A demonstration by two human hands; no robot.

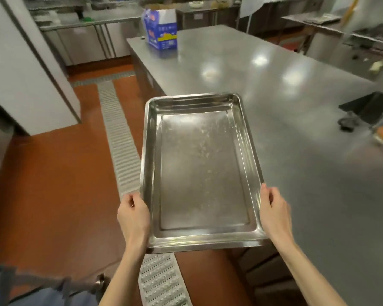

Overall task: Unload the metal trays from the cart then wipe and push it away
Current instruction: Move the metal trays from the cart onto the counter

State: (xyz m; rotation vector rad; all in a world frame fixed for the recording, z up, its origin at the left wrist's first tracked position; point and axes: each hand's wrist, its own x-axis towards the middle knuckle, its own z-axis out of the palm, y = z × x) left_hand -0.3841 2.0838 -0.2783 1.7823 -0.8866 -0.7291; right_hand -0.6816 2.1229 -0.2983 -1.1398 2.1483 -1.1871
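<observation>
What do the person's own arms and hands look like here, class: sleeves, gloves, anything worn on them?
Both the left hand and the right hand are bare, with no gloves. The forearms are uncovered as far as the frame shows, with no sleeves in view. No watch, ring or bracelet is visible on either.

A rectangular metal tray (pixel 200 171) is held level at its near end by both hands. The left hand (pixel 133 214) is wrapped over the left long rim, thumb on top, the remaining fingers hidden beneath. The right hand (pixel 273 209) is clamped on the right long rim in the same manner. Beyond the fingertips, the tray's far end is seen projecting over the corner of a steel worktable (pixel 274 89). Far past the fingers, a blue and white bag (pixel 161 29) stands on the table's far corner. Left of the left-hand fingers, a grated floor drain (pixel 119 138) is seen running across red-brown flooring (pixel 53 184).
</observation>
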